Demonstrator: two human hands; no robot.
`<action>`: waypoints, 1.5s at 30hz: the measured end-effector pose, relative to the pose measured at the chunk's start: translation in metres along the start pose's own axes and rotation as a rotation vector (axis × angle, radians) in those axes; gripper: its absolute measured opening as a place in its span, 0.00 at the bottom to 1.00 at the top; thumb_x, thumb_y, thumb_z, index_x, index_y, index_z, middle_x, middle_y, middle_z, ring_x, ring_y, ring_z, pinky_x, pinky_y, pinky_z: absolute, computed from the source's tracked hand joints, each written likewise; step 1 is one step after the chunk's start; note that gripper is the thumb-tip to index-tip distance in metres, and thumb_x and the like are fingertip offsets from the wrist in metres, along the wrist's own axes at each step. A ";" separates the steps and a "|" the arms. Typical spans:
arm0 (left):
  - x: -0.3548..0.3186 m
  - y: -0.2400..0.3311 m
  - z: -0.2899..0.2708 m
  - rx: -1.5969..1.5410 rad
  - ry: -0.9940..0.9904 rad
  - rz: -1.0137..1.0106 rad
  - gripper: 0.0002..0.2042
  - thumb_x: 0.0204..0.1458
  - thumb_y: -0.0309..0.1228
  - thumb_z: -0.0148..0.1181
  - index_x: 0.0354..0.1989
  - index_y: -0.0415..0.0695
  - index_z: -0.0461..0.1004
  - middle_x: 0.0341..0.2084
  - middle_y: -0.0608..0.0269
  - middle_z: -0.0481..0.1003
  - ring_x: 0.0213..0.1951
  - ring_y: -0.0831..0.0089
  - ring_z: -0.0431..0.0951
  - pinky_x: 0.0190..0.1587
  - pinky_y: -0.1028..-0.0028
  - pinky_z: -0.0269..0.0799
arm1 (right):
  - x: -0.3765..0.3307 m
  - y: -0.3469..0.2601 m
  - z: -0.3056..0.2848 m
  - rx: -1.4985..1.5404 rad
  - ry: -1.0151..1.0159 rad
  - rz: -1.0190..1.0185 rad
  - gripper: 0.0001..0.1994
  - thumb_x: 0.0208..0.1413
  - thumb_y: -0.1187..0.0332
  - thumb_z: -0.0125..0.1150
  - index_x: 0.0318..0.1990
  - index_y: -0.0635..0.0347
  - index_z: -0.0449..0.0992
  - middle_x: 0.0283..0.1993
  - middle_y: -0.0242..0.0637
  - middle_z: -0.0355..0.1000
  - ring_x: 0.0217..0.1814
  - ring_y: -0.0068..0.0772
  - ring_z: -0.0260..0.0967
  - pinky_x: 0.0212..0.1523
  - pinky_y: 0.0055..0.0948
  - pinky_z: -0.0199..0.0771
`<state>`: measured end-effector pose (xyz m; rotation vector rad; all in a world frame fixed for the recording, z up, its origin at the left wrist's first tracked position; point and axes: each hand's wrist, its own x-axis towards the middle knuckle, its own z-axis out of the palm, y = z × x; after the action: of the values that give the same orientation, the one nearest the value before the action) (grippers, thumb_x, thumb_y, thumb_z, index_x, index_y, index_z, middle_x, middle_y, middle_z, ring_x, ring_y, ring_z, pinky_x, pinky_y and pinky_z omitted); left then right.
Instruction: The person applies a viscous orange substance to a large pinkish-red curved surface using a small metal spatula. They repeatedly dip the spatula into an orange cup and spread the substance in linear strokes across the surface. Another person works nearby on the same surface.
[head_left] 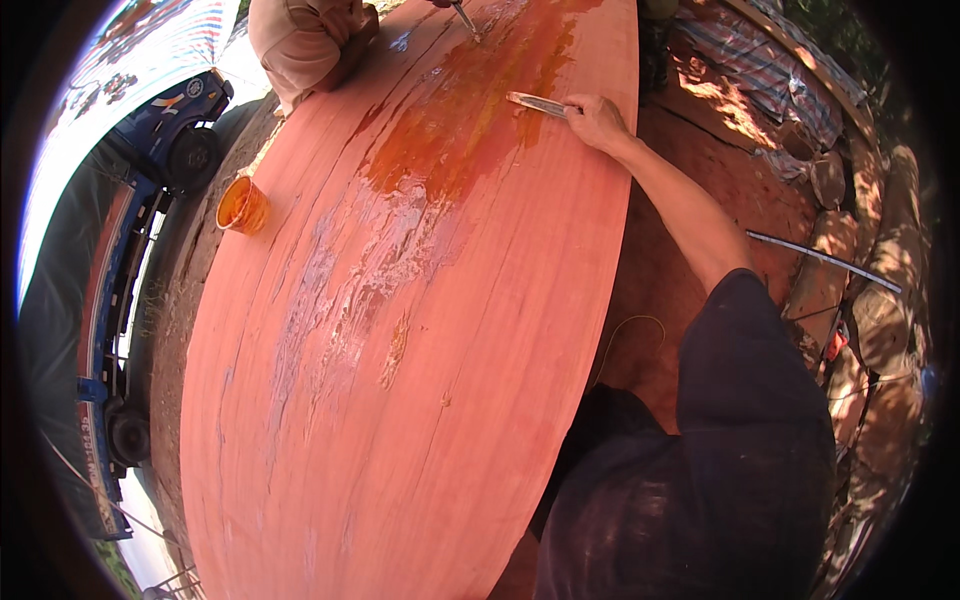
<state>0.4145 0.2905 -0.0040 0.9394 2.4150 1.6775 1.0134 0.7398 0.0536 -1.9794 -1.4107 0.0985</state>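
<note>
My right hand point(597, 122) reaches over a long reddish wooden slab point(480, 330) from its right side, fingers closed round a flat brush point(538, 103). The brush points left, its tip over a wet, glossy orange-brown patch point(440, 130) that covers the far part of the slab. Nearer the middle, a paler shiny smear point(370, 270) lies along cracks in the wood. A small orange-stained cup point(243, 207) stands at the slab's left edge. My left hand is out of view.
At the far edge, another person's arm point(300, 45) shows, and a thin tool point(465, 18) held there touches the wet patch. A blue truck point(170, 140) stands left. Logs point(885, 320) and a narrow bar point(825, 260) lie on the right.
</note>
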 end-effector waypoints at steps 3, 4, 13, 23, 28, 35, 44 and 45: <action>-0.001 0.001 0.001 0.020 0.006 0.009 0.18 0.70 0.40 0.43 0.35 0.40 0.72 0.17 0.66 0.63 0.18 0.72 0.64 0.19 0.75 0.62 | 0.004 0.005 0.009 0.064 0.008 -0.050 0.15 0.58 0.66 0.53 0.47 0.58 0.84 0.39 0.51 0.81 0.42 0.51 0.80 0.48 0.43 0.77; -0.001 0.001 0.000 0.028 0.010 0.011 0.18 0.70 0.40 0.44 0.35 0.40 0.72 0.17 0.65 0.63 0.18 0.71 0.64 0.19 0.75 0.62 | 0.004 0.006 0.010 0.066 0.010 -0.093 0.15 0.58 0.66 0.53 0.47 0.58 0.84 0.39 0.51 0.80 0.42 0.51 0.80 0.48 0.42 0.77; -0.001 0.001 0.002 0.085 0.025 0.038 0.18 0.70 0.40 0.44 0.35 0.40 0.73 0.18 0.65 0.64 0.18 0.71 0.65 0.19 0.75 0.63 | -0.007 -0.002 0.006 0.069 -0.097 -0.214 0.14 0.59 0.66 0.55 0.47 0.60 0.83 0.36 0.52 0.79 0.40 0.49 0.79 0.44 0.40 0.77; -0.002 0.002 0.003 0.144 0.038 0.077 0.17 0.70 0.39 0.44 0.34 0.39 0.73 0.18 0.64 0.65 0.18 0.70 0.66 0.20 0.74 0.64 | -0.034 -0.014 0.003 0.177 -0.179 -0.287 0.12 0.62 0.70 0.56 0.47 0.64 0.82 0.29 0.41 0.76 0.31 0.28 0.72 0.37 0.31 0.72; 0.001 0.003 0.002 0.170 0.033 0.113 0.17 0.69 0.38 0.44 0.34 0.39 0.73 0.18 0.64 0.65 0.19 0.70 0.66 0.20 0.74 0.64 | -0.050 -0.013 -0.002 0.399 -0.267 -0.220 0.13 0.64 0.71 0.55 0.49 0.65 0.82 0.29 0.27 0.74 0.31 0.20 0.67 0.35 0.26 0.69; 0.007 0.003 0.002 0.207 0.003 0.161 0.17 0.69 0.38 0.44 0.34 0.39 0.74 0.18 0.63 0.66 0.19 0.69 0.67 0.20 0.73 0.65 | -0.063 0.019 -0.033 0.281 -0.114 -0.062 0.14 0.62 0.67 0.56 0.49 0.62 0.82 0.29 0.33 0.76 0.32 0.24 0.72 0.36 0.29 0.72; 0.009 0.002 0.000 0.258 0.017 0.204 0.17 0.69 0.37 0.44 0.34 0.39 0.74 0.19 0.63 0.66 0.19 0.68 0.68 0.20 0.73 0.66 | -0.079 0.022 -0.034 0.081 -0.008 -0.079 0.14 0.61 0.64 0.57 0.49 0.58 0.82 0.40 0.49 0.81 0.42 0.46 0.80 0.44 0.38 0.78; 0.009 0.002 0.000 0.264 0.019 0.207 0.17 0.69 0.37 0.44 0.34 0.39 0.74 0.19 0.62 0.67 0.19 0.68 0.68 0.20 0.73 0.66 | -0.080 0.020 -0.034 0.084 -0.010 -0.083 0.14 0.61 0.65 0.57 0.49 0.58 0.82 0.41 0.49 0.81 0.43 0.47 0.80 0.45 0.38 0.78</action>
<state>0.4080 0.2958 0.0002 1.2517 2.6806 1.4490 1.0118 0.6518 0.0423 -1.8522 -1.4693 0.1274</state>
